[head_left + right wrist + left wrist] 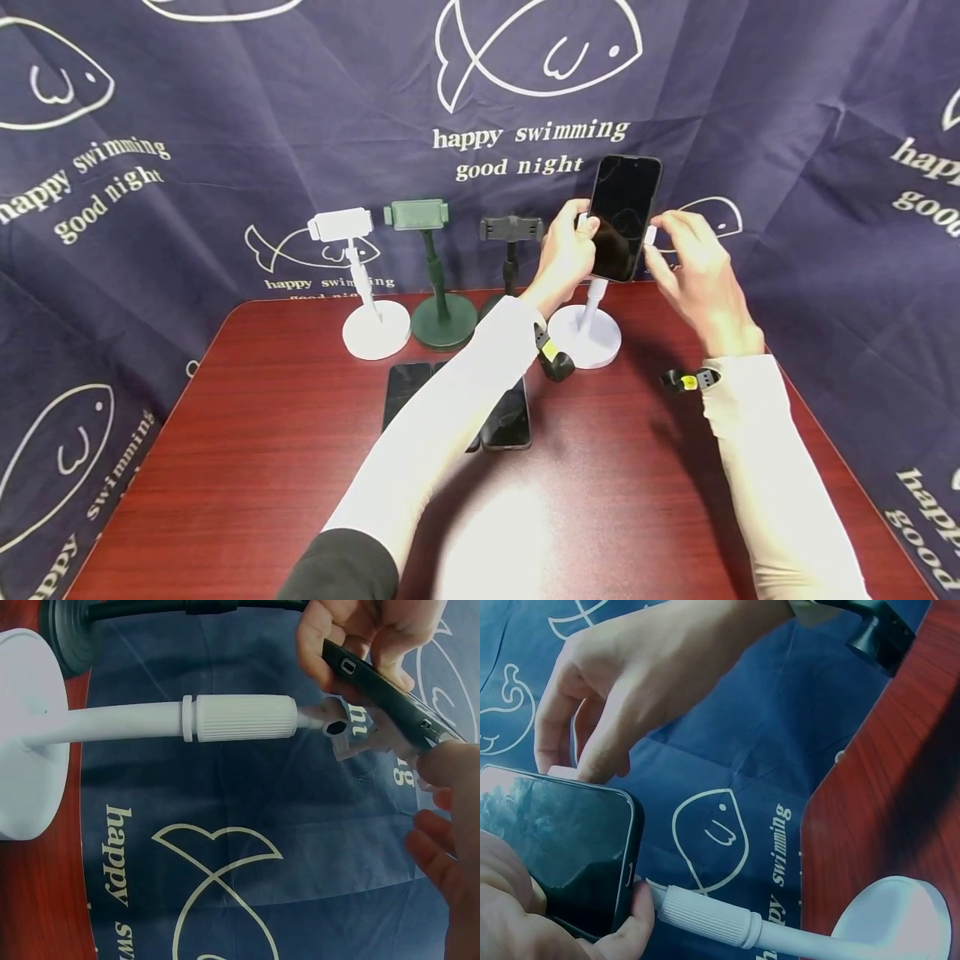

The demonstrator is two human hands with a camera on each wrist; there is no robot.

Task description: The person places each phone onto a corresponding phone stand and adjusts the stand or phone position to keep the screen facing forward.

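Note:
A black phone (625,218) is upright at the head of a white stand (585,336) on the right side of the table. The left hand (567,252) grips the phone's left edge, thumb over its screen; in the left wrist view its fingers wrap the phone (577,851) near the stand's stem (712,919). The right hand (701,275) pinches the white clamp end (650,236) at the phone's right edge. In the right wrist view the phone (382,694) is seen edge-on against the stand's clamp, with the ribbed stem (244,718) beside it.
A white stand (377,330), a green stand (444,322) and a black stand (512,229) are lined up along the back of the red-brown table (247,417). Dark phones (507,421) lie on the table, partly hidden by the left arm. Fish-printed cloth hangs behind.

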